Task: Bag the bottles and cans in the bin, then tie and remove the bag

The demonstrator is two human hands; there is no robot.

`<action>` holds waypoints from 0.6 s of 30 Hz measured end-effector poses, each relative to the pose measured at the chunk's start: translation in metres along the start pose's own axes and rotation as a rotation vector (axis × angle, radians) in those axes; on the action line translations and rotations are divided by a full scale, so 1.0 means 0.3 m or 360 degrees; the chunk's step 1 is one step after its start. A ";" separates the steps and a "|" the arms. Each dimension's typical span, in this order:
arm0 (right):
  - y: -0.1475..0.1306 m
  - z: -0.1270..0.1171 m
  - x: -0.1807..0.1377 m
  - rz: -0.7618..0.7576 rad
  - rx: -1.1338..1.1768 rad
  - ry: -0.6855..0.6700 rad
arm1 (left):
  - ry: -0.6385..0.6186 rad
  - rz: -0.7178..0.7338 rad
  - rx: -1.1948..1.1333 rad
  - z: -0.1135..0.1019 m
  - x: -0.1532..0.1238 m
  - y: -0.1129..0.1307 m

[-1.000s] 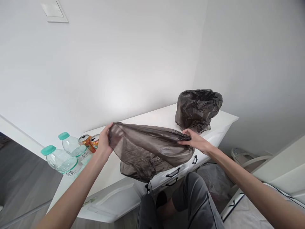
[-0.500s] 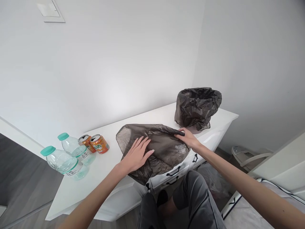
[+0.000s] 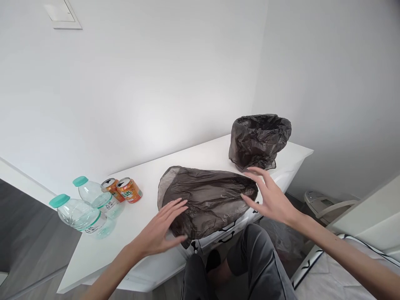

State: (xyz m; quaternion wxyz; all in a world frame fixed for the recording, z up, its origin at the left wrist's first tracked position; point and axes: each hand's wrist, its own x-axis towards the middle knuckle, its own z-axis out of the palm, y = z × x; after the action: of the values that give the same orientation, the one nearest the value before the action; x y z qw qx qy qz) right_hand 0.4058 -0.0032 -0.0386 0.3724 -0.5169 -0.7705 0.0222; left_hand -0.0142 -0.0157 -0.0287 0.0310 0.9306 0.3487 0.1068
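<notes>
Left hand (image 3: pixel 164 229) palm-down, fingers straight, thumb apart, right hand (image 3: pixel 271 200) fingers spread, both at opposite ends of dark translucent plastic bag (image 3: pixel 212 200) overhanging worktop's (image 3: pixel 131 223) front edge, contact unclear.

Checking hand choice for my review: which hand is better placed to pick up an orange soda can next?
Probably the left: the left hand is open and nearer the orange soda cans. The right hand, also open, is farther off, at the right end of the dark plastic bag.
</notes>
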 end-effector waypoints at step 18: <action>0.026 0.182 -0.065 -0.0662 -0.0349 -0.0270 | 0.0023 -0.0633 -0.0629 -0.059 -0.072 0.009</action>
State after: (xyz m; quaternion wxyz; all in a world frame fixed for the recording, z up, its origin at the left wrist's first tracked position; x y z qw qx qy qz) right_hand 0.3829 0.0037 -0.0918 0.2447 -0.3808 -0.8866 -0.0952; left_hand -0.0322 -0.0322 -0.0149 0.2297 0.8190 0.4971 0.1711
